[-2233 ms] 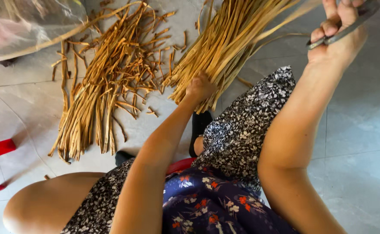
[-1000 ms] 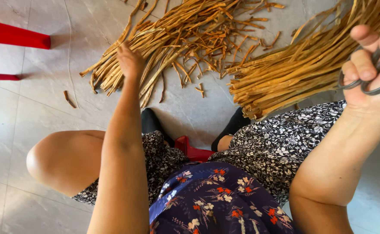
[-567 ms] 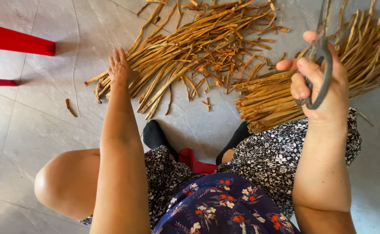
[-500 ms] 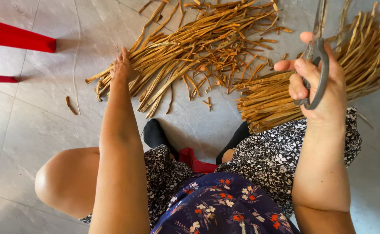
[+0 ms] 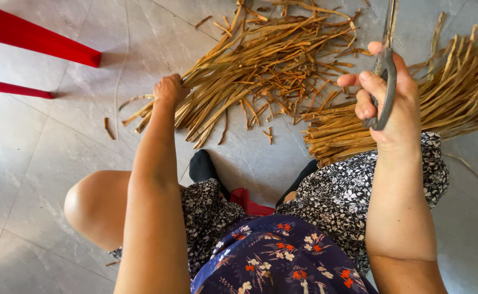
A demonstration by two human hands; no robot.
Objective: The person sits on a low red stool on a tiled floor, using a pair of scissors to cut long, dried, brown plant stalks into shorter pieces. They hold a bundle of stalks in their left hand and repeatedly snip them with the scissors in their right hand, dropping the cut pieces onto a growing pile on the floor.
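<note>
seated above a grey tiled floor (image 5: 26, 141), a person's left hand (image 5: 169, 90) clenches around the cut ends of a loose pile of dry tan strips (image 5: 261, 65) at upper centre. the right hand (image 5: 386, 92) grips dark scissors (image 5: 385, 81), fingers through the loops. the strips look light, stiff and brittle, best gathered near their ends. a second bundle (image 5: 413, 114) lies at right. no containers in view.

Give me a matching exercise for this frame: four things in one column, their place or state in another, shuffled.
Things:
1. left hand
2. right hand
3. red bars
4. bundle of strips

Places or states:
A. top left, over the floor
B. gripping loose strips
C. lies at right, behind the raised hand
D. holds scissors

Pairs: 1-B, 2-D, 3-A, 4-C
</note>
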